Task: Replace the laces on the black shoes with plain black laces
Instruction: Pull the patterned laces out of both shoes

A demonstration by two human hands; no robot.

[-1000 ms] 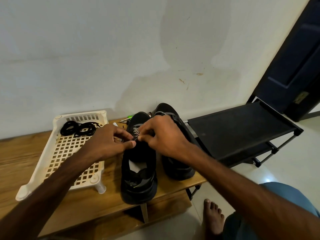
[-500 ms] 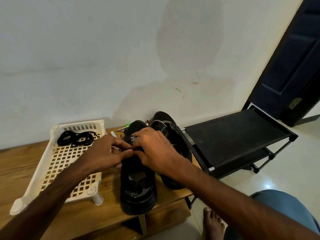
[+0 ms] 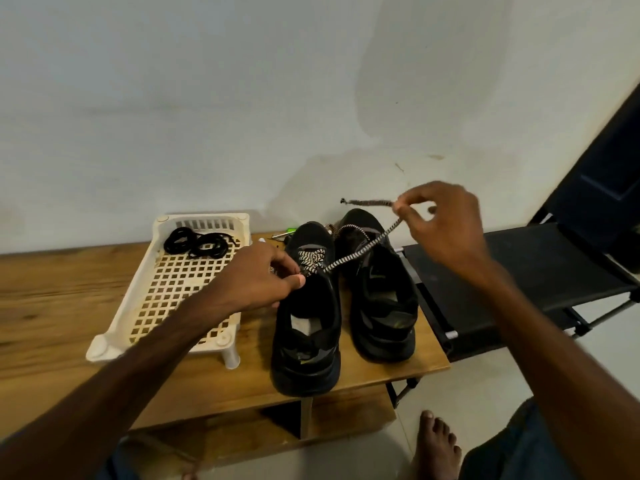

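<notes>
Two black shoes stand side by side on the wooden bench (image 3: 62, 292), heels toward me: the left shoe (image 3: 306, 327) and the right shoe (image 3: 379, 296). A black-and-white patterned lace (image 3: 360, 252) runs from the left shoe's eyelets up to my right hand (image 3: 440, 223), which pinches it raised above the right shoe, the lace tip sticking out leftward. My left hand (image 3: 258, 277) rests at the left shoe's eyelets, fingers curled at the lace there. Coiled plain black laces (image 3: 201, 242) lie in the far end of a white plastic basket (image 3: 138, 320).
A black fabric shoe rack (image 3: 519, 271) stands to the right of the bench, near a dark door (image 3: 609, 161). A small green-handled tool (image 3: 287, 232) lies behind the shoes by the wall. My bare foot (image 3: 438, 445) is on the tiled floor below.
My right hand has pulled one end of the patterned lace up and to the right, away from the left shoe. My left hand stays at the eyelets.
</notes>
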